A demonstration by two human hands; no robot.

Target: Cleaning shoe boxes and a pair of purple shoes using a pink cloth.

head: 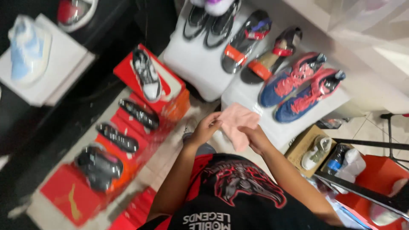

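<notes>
Two hands meet over a pink cloth [237, 123] near the middle of the view. The left hand [206, 128] pinches the cloth's left edge between bent fingers; the right hand [258, 138] lies under its right side, and the cloth hides most of that hand's fingers, so its grip cannot be made out. The cloth hangs crumpled, its long axis running from far left down to near right, with a loose corner drooping toward the person's chest.

Motion blur smears much of the scene. At the far edge, the grey shoes [211, 21] are cut off by the frame, and on the left the pale blue shoe [29, 49] is only a soft shape on its white box [64, 64]. The dark shoes on red boxes [153, 81] are hard to read.

Just beyond the cloth, a pair of blue and pink sneakers [300, 85] sits on a white stand [272, 127], near the stand's front edge. Open floor shows only as a narrow strip between the red boxes and the stand, below the hands.
</notes>
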